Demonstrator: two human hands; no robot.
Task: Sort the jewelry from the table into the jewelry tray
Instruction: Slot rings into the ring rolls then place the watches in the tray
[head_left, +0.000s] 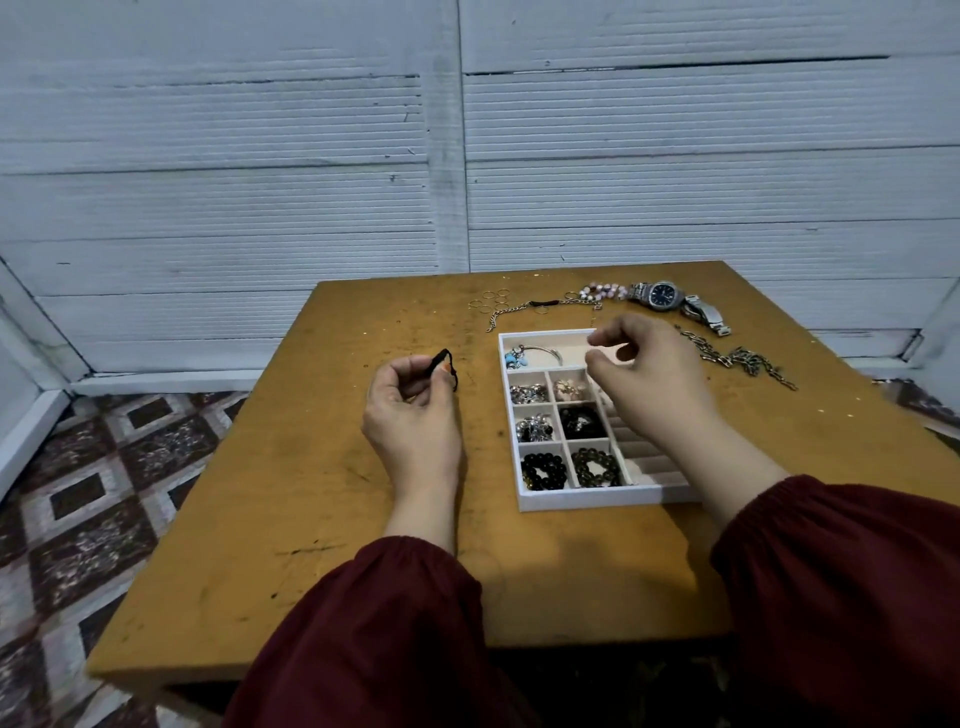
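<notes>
On the scuffed, mustard-brown wooden table (291, 519), the white jewelry tray (582, 500) is sitting right of centre, its square compartments already filling up. The left hand (413, 415) is hovering left of the tray, thumb and forefinger pinching a short black cord (440, 362) that is looping up above the knuckles. The right hand (652, 379) is hanging over the tray's far right part, fingers curled in, thumb and forefinger tips close with a small gap; whether they are gripping anything is impossible to tell.

In the tray's long far compartment a thin metal bangle with blue charms (535, 354) is lying. The two near compartments are holding round dark beaded bracelets (544, 470), glossy and coiled. The ridged ring rolls (652, 460) are running along the tray's right side.

Loose pieces are waiting along the far edge: small gold rings (493, 300), a fine silver chain (511, 312), a pink beaded bracelet (602, 292), a steel wristwatch (663, 297) with a dark dial, and a chunky link chain (737, 358) trailing off to the right. Gathered dark red sleeves (374, 623) are covering both forearms.
</notes>
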